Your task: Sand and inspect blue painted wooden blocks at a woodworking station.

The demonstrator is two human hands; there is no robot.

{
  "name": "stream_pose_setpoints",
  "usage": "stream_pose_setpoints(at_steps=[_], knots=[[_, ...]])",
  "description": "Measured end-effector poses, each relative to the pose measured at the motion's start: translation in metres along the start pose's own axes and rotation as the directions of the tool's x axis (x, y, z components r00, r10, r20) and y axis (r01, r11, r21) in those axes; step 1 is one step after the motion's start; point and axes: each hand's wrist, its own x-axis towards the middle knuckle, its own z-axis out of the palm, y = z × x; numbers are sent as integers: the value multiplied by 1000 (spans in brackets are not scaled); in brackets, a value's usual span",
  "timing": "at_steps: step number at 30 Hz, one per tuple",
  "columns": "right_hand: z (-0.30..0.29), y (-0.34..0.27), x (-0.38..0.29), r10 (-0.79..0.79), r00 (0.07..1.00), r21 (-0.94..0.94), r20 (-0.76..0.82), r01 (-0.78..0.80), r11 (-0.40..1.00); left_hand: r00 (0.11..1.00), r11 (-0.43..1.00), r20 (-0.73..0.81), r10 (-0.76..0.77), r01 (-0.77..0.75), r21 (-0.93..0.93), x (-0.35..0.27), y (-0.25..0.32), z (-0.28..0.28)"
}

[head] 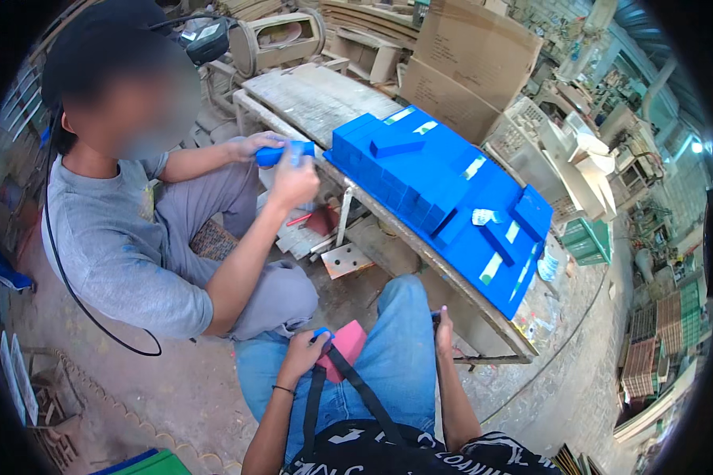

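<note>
My left hand rests over my lap, its fingers curled round a small blue object that is mostly hidden. Against that hand lies a pink angular item, crossed by black straps running up to my shirt. My right hand hangs beside my right knee, below the table edge. Something dark shows at its fingers, too hidden to identify. Ahead, a blue-covered board on the table carries a row of blue blocks, a loose blue bar, another blue bar and a blue rectangular block.
On my left sits a co-worker, holding a blue block in both hands. The worn table runs diagonally ahead. Cardboard, a pale plastic crate and a green crate stand beyond it. A cable crosses the floor.
</note>
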Motion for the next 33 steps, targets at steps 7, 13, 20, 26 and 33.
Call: stream_pose_setpoints(at_steps=[7, 13, 20, 26, 33], knots=[[-5, -6, -25, -50, 998, 51, 32, 49, 998, 999, 999, 24, -47, 46, 11, -1, 6, -1], [-4, -45, -49, -29, 991, 152, 133, 8, 988, 999, 1000, -39, 5, -6, -14, -7, 0, -7], [-9, -78, -65, -46, 968, 204, 247, -6, 979, 999, 995, -38, 39, -42, -90, 1, -4, -1], [62, -115, -43, -255, 925, -300, 282, 337, 892, 1000, 997, 6, -20, 21, -78, -2, -10, -7], [106, -109, -10, -317, 826, -744, 465, 559, 367, 997, 995, 17, -71, 72, -73, 3, -6, -3]])
